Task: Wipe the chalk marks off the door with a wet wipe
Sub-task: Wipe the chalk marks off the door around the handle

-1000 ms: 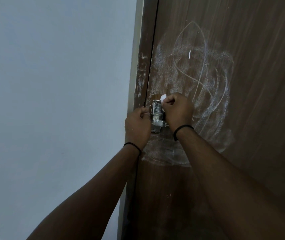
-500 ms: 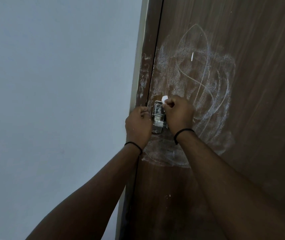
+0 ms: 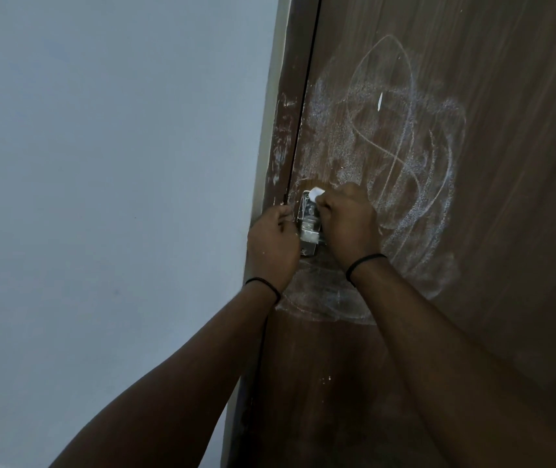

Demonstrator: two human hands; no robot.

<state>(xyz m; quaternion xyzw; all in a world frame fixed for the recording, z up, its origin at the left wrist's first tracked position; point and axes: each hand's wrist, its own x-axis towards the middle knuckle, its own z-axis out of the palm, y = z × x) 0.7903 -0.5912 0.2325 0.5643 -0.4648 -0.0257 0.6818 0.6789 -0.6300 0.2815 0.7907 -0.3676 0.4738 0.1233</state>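
Observation:
A brown wooden door (image 3: 489, 197) carries smeared white chalk marks (image 3: 404, 157), loops and swirls spreading above, right of and below a metal latch (image 3: 308, 231) at its left edge. My right hand (image 3: 347, 228) pinches a small wadded white wet wipe (image 3: 317, 194) and presses it against the latch's top. My left hand (image 3: 273, 241) is at the latch's left side by the door edge, its fingers curled on the metal. Chalk also streaks the door frame (image 3: 283, 136).
A pale blue-grey wall (image 3: 107, 197) fills the left half of the view. The dark door gap (image 3: 298, 130) runs between frame and door. Both wrists wear thin black bands.
Both hands stay at the latch. The right hand with the wipe has shifted only slightly on the latch's top; the chalk marks look the same.

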